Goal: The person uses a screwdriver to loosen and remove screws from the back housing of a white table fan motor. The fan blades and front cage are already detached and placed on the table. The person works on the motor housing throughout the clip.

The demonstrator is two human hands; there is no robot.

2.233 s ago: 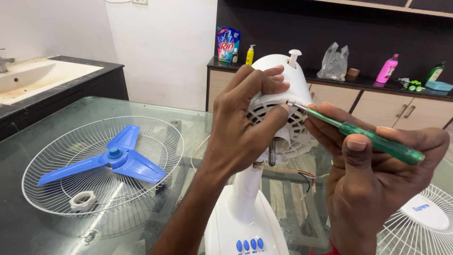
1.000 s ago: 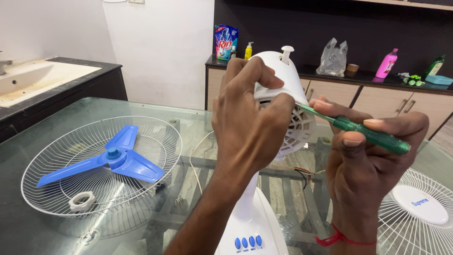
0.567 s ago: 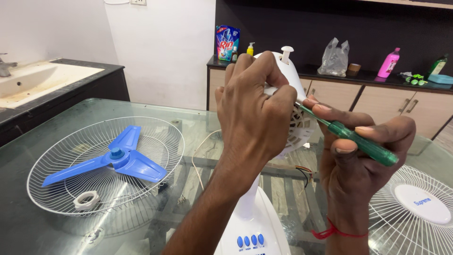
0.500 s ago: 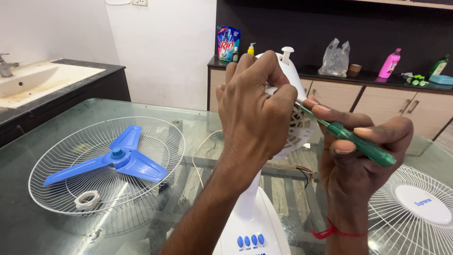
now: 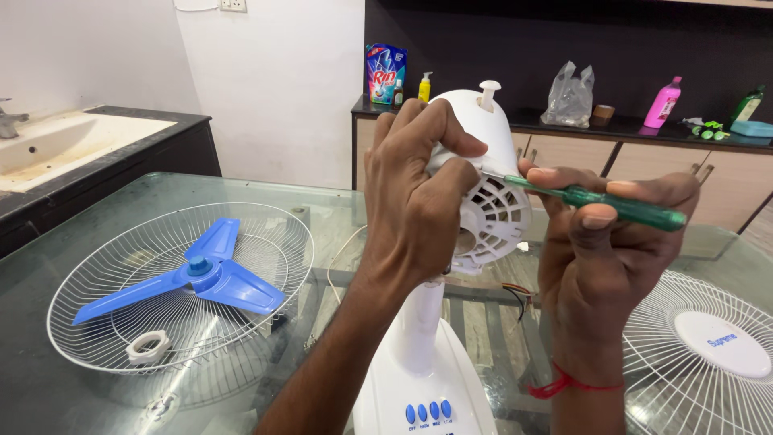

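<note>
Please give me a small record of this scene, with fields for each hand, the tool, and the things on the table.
left hand: grips the white fan motor housing from its left side
right hand: holds a green screwdriver, tip at the housing
fan stand: white, upright, blue buttons
left of stand: wire guard with blue blade and white ring nut lying in it
right of stand: second guard
surface: glass table

Bare glass table (image 5: 338, 201) between wire guard with blue blade (image 5: 181, 298) at left and fan stand (image 5: 423, 338); second wire guard (image 5: 692, 354) blocks right
</note>
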